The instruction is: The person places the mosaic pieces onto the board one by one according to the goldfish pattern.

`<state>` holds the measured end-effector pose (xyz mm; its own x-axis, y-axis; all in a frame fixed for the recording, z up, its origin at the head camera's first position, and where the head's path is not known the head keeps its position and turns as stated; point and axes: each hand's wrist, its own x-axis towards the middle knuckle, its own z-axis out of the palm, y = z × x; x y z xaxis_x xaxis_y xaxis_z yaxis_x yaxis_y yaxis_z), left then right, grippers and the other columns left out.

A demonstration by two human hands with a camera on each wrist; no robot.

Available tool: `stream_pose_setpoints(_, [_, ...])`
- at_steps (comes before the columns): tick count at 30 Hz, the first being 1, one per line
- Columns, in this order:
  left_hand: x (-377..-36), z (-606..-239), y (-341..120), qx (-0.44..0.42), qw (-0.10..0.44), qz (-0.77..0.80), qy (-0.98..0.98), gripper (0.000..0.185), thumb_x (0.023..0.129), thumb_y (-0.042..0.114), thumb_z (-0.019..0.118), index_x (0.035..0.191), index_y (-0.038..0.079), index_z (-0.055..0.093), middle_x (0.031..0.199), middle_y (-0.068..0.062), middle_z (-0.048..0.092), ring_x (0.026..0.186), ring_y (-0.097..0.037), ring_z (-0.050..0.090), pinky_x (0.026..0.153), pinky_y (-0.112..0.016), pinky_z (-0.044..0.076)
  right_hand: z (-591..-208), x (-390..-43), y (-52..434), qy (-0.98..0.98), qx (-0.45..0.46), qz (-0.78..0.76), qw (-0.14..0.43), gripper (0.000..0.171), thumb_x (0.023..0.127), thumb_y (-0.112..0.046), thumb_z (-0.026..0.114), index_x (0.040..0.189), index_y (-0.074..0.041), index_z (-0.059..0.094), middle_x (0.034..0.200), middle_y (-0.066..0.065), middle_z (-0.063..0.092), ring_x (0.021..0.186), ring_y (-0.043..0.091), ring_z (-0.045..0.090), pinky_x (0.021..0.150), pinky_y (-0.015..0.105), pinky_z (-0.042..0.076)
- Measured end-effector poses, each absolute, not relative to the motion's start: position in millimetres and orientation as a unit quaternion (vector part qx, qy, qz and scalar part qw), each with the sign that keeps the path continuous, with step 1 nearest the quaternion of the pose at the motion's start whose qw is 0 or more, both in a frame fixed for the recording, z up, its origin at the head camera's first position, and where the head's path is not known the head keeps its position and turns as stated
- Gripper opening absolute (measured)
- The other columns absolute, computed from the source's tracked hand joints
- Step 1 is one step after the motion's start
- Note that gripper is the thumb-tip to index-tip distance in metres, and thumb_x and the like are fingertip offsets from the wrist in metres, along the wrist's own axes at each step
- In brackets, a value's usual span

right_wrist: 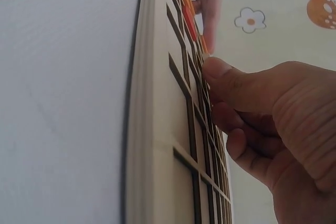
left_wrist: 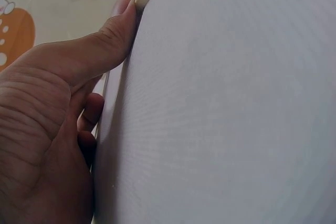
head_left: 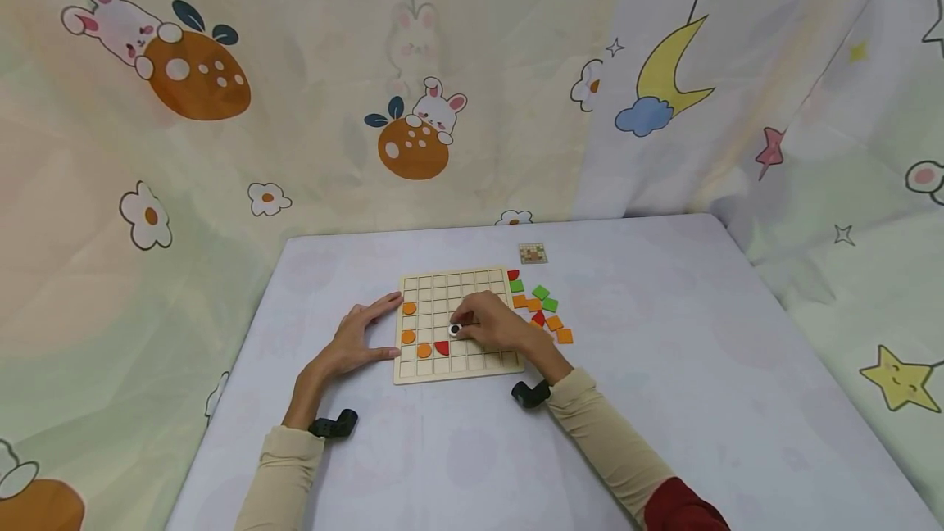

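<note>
A black-and-white round piece (head_left: 455, 329) sits on the wooden grid board (head_left: 457, 369), mid-board, pinched by the right hand (head_left: 496, 324). The left hand (head_left: 359, 338), grip released, rests flat against the board's left edge. Orange, green and red tiles (head_left: 543, 309) lie right of the board on the surface (head_left: 664, 367).

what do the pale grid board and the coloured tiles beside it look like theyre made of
The pale square grid board looks like light unfinished wood, probably thin plywood: matte, with dark cut lines between cells in the right wrist view. The loose orange, green and red tiles look like flat painted wood or possibly plastic; their even matte colour leaves it open. The black-and-white round piece pinched by the right hand is too small to judge.
</note>
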<state>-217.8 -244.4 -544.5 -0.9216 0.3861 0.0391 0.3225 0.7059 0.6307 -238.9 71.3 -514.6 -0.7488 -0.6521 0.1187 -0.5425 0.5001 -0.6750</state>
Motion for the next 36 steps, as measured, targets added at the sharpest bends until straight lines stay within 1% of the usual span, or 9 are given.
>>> stream_pose_setpoints(6, [-217.4,-544.8,-244.0,0.192,0.048,0.33,0.923,0.098,0.072,0.05,0.088,0.155,0.028,0.041,0.166,0.007,0.033,0.105,-0.017,0.04,0.088,-0.039,0.029,-518.5,-241.8,66.0,0.856,-0.369,-0.356,0.062,0.02,0.087,-0.014,0.079,0.106,-0.007,0.078,0.099,0.0,0.074,0.09,0.009,0.065,0.081,0.022,0.053])
stream_pose_setpoints(11, [-217.5,-545.8,-243.7,0.19,0.05,0.332,0.923,0.098,0.071,0.052,0.087,0.155,0.029,0.041,0.166,0.007,0.032,0.107,-0.017,0.04,0.087,-0.04,0.028,-519.0,-242.4,60.8,0.851,-0.387,-0.352,0.047,0.017,0.086,-0.014,0.08,0.102,-0.008,0.079,0.095,0.001,0.074,0.089,0.013,0.064,0.079,0.024,0.051])
stream_pose_setpoints(20, [-217.7,-546.1,-243.8,0.196,0.046,0.331,0.922,0.098,0.072,0.053,0.086,0.155,0.028,0.041,0.166,0.006,0.033,0.104,-0.016,0.04,0.087,-0.039,0.028,-516.8,-240.9,55.2,0.861,-0.381,-0.333,0.054,0.02,0.087,-0.013,0.078,0.107,-0.008,0.079,0.098,0.001,0.075,0.089,0.01,0.063,0.08,0.023,0.051])
stream_pose_setpoints(25, [-217.6,-544.4,-243.1,0.194,0.046,0.333,0.921,0.097,0.073,0.051,0.087,0.155,0.028,0.041,0.166,0.007,0.032,0.105,-0.017,0.04,0.087,-0.039,0.028,-512.1,-240.4,53.3,0.862,-0.378,-0.333,0.059,0.02,0.087,-0.012,0.078,0.107,-0.008,0.079,0.096,0.002,0.074,0.088,0.011,0.062,0.079,0.024,0.05])
stream_pose_setpoints(30, [-217.7,-543.9,-243.5,0.194,0.047,0.335,0.921,0.097,0.073,0.05,0.087,0.155,0.028,0.04,0.166,0.007,0.032,0.103,-0.018,0.04,0.087,-0.04,0.028,-513.6,-241.7,52.1,0.866,-0.372,-0.33,0.063,0.02,0.087,-0.013,0.078,0.107,-0.01,0.079,0.096,0.0,0.073,0.086,0.008,0.062,0.078,0.022,0.05])
stream_pose_setpoints(36, [-218.9,-545.3,-245.0,0.197,0.045,0.332,0.921,0.098,0.073,0.052,0.087,0.155,0.028,0.04,0.166,0.007,0.032,0.105,-0.017,0.04,0.087,-0.039,0.028,-513.6,-241.0,51.8,0.866,-0.368,-0.332,0.073,0.022,0.088,-0.013,0.078,0.11,-0.009,0.079,0.098,-0.002,0.073,0.09,0.007,0.063,0.079,0.022,0.051])
